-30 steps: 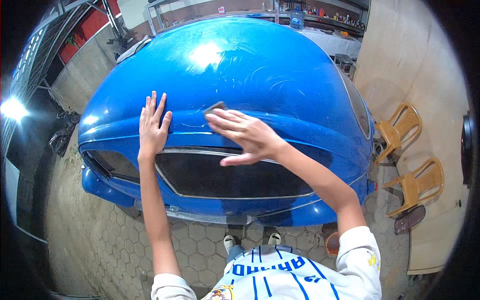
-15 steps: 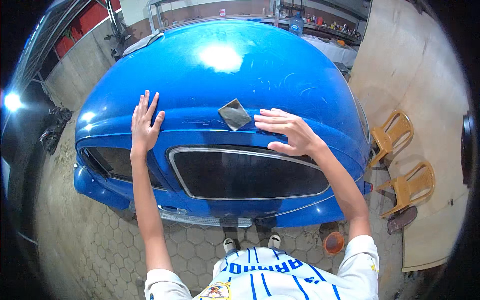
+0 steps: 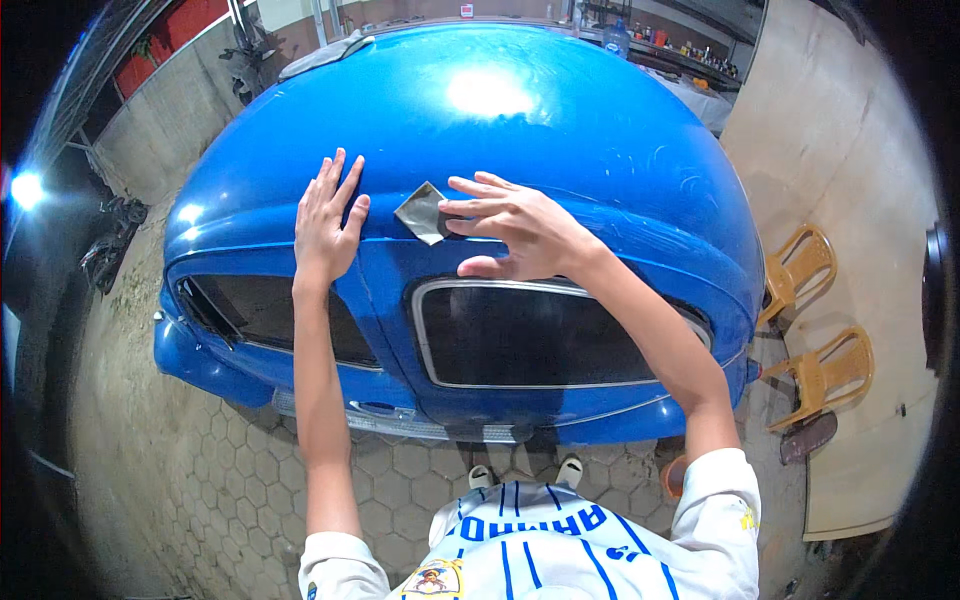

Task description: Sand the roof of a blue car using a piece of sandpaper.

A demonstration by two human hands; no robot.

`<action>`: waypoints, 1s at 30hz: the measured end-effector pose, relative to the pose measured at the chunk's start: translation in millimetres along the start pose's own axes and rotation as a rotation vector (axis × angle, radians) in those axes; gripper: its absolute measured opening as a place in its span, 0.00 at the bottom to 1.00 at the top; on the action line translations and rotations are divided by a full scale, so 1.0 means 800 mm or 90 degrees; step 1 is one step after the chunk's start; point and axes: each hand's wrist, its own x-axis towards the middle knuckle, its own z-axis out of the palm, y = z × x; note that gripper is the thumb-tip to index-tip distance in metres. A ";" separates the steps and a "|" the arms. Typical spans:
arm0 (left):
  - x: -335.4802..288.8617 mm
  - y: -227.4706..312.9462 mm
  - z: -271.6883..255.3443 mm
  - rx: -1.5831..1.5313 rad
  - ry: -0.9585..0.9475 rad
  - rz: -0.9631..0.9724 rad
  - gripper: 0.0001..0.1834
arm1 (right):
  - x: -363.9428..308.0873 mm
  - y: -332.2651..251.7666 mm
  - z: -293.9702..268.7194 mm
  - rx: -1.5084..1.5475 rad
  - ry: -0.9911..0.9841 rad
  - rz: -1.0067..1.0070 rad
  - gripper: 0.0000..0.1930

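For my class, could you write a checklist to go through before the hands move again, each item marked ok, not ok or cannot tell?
1. Grey sheet on the car roof: ok.
2. Left hand against the roof: ok, seemingly flat.
3. Right hand gripping the sheet: not ok, fingers spread at its edge.
4. Sheet's underside clean: cannot tell, hidden.
5. Roof free of marks: not ok, pale streaks show.
6. Lamp lit: ok.

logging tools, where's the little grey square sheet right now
In the head view, the grey square sheet is slightly left of centre on the blue car roof, between the left hand and the right hand, closest to the latter.
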 end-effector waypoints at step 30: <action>0.069 0.071 0.016 -0.017 -0.128 0.221 0.59 | -0.044 0.021 -0.001 0.026 0.158 0.230 0.25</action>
